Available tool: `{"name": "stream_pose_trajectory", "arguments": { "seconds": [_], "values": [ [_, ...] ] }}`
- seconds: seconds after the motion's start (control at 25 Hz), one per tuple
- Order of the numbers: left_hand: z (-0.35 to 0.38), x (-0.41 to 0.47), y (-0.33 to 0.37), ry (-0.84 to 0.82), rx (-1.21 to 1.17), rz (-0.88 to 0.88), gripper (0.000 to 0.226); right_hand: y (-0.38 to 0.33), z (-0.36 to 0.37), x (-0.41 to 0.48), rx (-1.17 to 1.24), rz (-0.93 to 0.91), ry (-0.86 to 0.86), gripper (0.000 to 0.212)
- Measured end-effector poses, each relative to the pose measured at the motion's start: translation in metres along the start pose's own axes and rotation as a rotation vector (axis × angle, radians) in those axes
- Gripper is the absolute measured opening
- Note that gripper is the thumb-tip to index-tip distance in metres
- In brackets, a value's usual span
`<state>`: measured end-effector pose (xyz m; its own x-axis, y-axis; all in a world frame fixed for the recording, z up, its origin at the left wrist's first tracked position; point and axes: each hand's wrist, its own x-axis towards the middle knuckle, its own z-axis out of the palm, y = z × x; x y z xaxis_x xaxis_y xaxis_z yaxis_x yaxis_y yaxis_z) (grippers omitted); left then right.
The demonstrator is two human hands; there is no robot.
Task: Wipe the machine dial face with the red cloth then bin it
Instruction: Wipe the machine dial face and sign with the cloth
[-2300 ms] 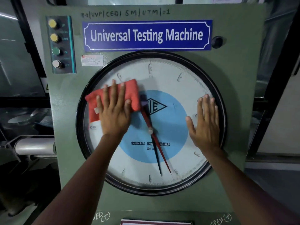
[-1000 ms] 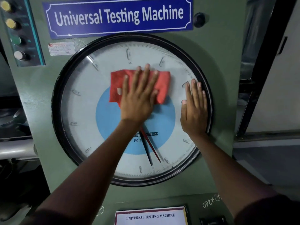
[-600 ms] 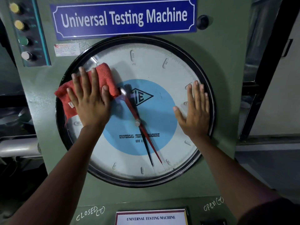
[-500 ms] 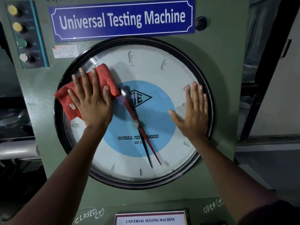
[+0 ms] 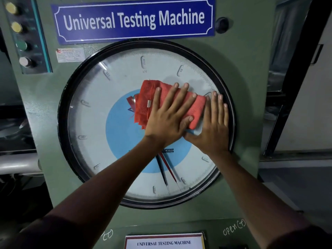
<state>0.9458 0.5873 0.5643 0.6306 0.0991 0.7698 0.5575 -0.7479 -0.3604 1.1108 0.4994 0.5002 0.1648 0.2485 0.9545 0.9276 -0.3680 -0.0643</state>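
Observation:
The round dial face [image 5: 111,123], white with a blue centre and a black rim, fills the green machine front. A folded red cloth [image 5: 147,103] lies against the glass right of the dial's centre. My left hand [image 5: 168,117] presses flat on the cloth with its fingers spread. My right hand [image 5: 213,123] rests flat on the glass at the dial's right edge, touching the cloth's right end. It holds nothing. The black and red pointers [image 5: 166,169] show below my left wrist. No bin is in view.
A blue nameplate [image 5: 133,19] sits above the dial. A button panel [image 5: 23,35] with several round buttons is at the upper left. A label card [image 5: 164,241] sits below the dial. A grey pipe [image 5: 18,163] juts out at the left.
My left hand has slid the cloth from the dial's upper left across to the right, up against my right hand. My right hand has stayed at the right edge.

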Motion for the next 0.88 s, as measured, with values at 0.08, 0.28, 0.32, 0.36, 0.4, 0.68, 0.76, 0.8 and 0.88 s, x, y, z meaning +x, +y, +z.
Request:
{"name": "stream_pose_trajectory", "arguments": {
  "seconds": [0.08, 0.28, 0.32, 0.36, 0.4, 0.68, 0.76, 0.8, 0.88],
  "values": [
    [-0.001, 0.003, -0.008, -0.01, 0.028, 0.05, 0.067, 0.0, 0.0, 0.001, 0.015, 0.006, -0.009, 0.13],
    [-0.012, -0.001, -0.06, 0.103, 0.096, -0.136, 0.062, 0.004, -0.002, 0.0, 0.016, -0.016, -0.032, 0.131],
    [-0.016, -0.005, -0.074, 0.123, 0.096, -0.222, 0.061, 0.004, -0.002, 0.0, 0.012, -0.017, -0.035, 0.131],
    [-0.02, -0.011, -0.089, 0.135, 0.094, -0.301, 0.061, 0.004, -0.002, 0.0, 0.009, -0.017, -0.037, 0.13],
    [-0.024, -0.019, -0.105, 0.142, 0.095, -0.371, 0.061, 0.004, -0.002, 0.0, 0.008, -0.013, -0.038, 0.13],
    [-0.037, -0.065, -0.144, 0.203, -0.001, -0.738, 0.06, 0.003, -0.003, -0.005, 0.029, -0.02, -0.014, 0.129],
    [-0.036, -0.049, -0.133, 0.245, -0.062, -0.758, 0.059, 0.003, 0.001, -0.003, 0.032, -0.024, 0.006, 0.129],
    [-0.034, -0.042, -0.127, 0.248, -0.091, -0.748, 0.06, 0.003, 0.001, -0.004, 0.027, -0.025, 0.0, 0.129],
    [-0.031, -0.03, -0.116, 0.224, -0.1, -0.654, 0.061, 0.003, 0.004, -0.004, 0.016, -0.018, -0.003, 0.129]
  ]
}}
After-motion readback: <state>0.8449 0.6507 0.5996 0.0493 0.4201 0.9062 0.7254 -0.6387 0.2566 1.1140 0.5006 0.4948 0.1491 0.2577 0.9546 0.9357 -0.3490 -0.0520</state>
